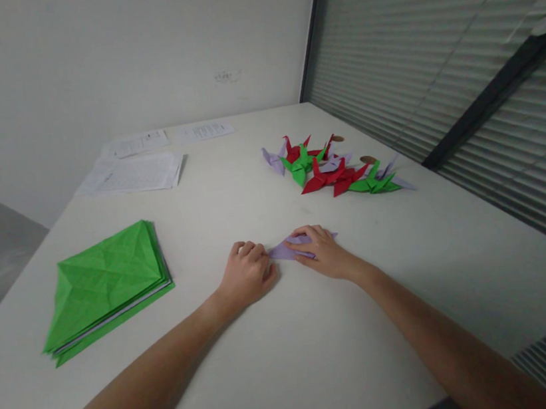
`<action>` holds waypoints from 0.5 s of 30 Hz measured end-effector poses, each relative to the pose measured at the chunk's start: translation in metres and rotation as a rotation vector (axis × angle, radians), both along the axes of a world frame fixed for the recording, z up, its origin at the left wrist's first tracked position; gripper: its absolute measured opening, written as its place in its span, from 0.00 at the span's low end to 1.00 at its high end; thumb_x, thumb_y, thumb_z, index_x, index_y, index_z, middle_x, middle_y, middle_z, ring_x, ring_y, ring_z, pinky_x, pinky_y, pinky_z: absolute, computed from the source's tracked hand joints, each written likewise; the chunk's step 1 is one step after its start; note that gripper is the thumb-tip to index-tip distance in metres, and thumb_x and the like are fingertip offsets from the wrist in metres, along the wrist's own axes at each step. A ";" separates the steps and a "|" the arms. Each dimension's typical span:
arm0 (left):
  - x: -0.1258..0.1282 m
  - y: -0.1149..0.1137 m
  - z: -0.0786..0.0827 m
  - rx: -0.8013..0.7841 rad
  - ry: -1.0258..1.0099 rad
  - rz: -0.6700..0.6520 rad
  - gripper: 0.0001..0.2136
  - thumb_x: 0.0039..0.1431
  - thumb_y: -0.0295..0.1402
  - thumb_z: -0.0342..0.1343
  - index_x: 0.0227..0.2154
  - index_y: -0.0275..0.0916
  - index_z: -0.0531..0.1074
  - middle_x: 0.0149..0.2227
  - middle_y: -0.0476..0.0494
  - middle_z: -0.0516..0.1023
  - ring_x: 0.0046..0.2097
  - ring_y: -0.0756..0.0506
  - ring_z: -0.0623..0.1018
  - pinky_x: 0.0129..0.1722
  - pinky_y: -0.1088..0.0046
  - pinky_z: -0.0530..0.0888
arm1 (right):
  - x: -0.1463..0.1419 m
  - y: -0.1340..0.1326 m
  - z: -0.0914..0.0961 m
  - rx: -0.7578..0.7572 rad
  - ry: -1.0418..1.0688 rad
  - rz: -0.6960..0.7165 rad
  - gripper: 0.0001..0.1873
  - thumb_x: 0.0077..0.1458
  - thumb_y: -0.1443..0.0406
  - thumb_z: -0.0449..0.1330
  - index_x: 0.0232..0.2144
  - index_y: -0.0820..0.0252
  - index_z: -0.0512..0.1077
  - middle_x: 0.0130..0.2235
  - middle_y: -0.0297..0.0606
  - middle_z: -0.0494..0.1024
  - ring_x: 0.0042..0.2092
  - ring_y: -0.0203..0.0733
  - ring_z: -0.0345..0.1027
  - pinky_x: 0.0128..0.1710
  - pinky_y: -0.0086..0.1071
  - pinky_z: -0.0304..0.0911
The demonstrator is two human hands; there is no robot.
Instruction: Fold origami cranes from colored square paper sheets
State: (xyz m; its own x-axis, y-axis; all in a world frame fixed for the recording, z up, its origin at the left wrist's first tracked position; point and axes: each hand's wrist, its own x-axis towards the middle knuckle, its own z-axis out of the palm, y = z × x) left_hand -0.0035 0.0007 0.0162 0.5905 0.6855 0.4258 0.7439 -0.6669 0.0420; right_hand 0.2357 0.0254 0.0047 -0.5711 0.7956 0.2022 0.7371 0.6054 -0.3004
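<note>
A light purple folded paper [282, 251] lies on the white table between my two hands. My left hand [247, 271] is closed, its curled fingers pinching the paper's left end. On the other side, my right hand [322, 251] holds the paper from above against the table, with the thumb and fingers on either side of it. A narrow tip of the paper shows past the right hand's knuckles. Much of the paper's middle is hidden under the right fingers.
Several folded paper cranes in red [320, 177], green [299, 165] and purple [274, 160] sit at the back right, near two brown round objects [368, 160]. A stack of creased green paper [108, 273] lies left. Printed sheets [133, 174] lie at the back left. Window blinds [433, 42] border the right.
</note>
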 end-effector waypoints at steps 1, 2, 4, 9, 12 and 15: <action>0.000 0.000 0.000 0.009 -0.015 -0.014 0.10 0.61 0.33 0.51 0.27 0.37 0.74 0.32 0.41 0.76 0.38 0.42 0.74 0.42 0.59 0.69 | 0.000 0.000 0.001 0.002 -0.002 0.001 0.18 0.61 0.61 0.57 0.53 0.49 0.73 0.53 0.45 0.69 0.53 0.52 0.60 0.54 0.49 0.58; -0.001 0.000 -0.001 0.014 -0.033 -0.035 0.09 0.61 0.32 0.51 0.29 0.37 0.74 0.34 0.41 0.77 0.39 0.42 0.75 0.43 0.59 0.69 | 0.000 -0.001 0.001 0.004 -0.002 0.003 0.18 0.61 0.61 0.57 0.53 0.48 0.73 0.53 0.45 0.69 0.53 0.52 0.60 0.54 0.49 0.58; 0.000 -0.001 -0.001 0.003 -0.070 -0.114 0.08 0.61 0.30 0.50 0.36 0.36 0.75 0.40 0.40 0.78 0.42 0.43 0.76 0.46 0.60 0.70 | 0.000 -0.001 0.001 0.014 -0.001 0.005 0.18 0.62 0.60 0.56 0.53 0.47 0.73 0.52 0.44 0.69 0.53 0.51 0.60 0.54 0.49 0.59; 0.003 -0.003 -0.003 -0.122 -0.107 -0.287 0.15 0.62 0.33 0.52 0.49 0.34 0.71 0.50 0.35 0.76 0.50 0.41 0.76 0.51 0.61 0.72 | 0.000 -0.002 -0.001 0.019 0.012 0.008 0.18 0.62 0.60 0.56 0.54 0.48 0.72 0.53 0.45 0.69 0.53 0.51 0.61 0.54 0.49 0.59; 0.004 -0.005 -0.004 -0.170 -0.108 -0.259 0.15 0.61 0.33 0.52 0.49 0.34 0.71 0.50 0.34 0.76 0.50 0.41 0.77 0.52 0.60 0.74 | 0.000 -0.001 0.002 -0.006 0.051 0.012 0.19 0.61 0.61 0.58 0.54 0.50 0.72 0.52 0.44 0.70 0.53 0.51 0.61 0.54 0.50 0.60; 0.004 -0.005 -0.005 -0.184 -0.089 -0.239 0.14 0.61 0.32 0.52 0.48 0.34 0.72 0.53 0.34 0.75 0.52 0.40 0.76 0.54 0.61 0.74 | 0.002 -0.001 0.015 -0.027 0.175 -0.018 0.18 0.60 0.62 0.58 0.52 0.51 0.73 0.51 0.44 0.73 0.53 0.51 0.63 0.54 0.51 0.60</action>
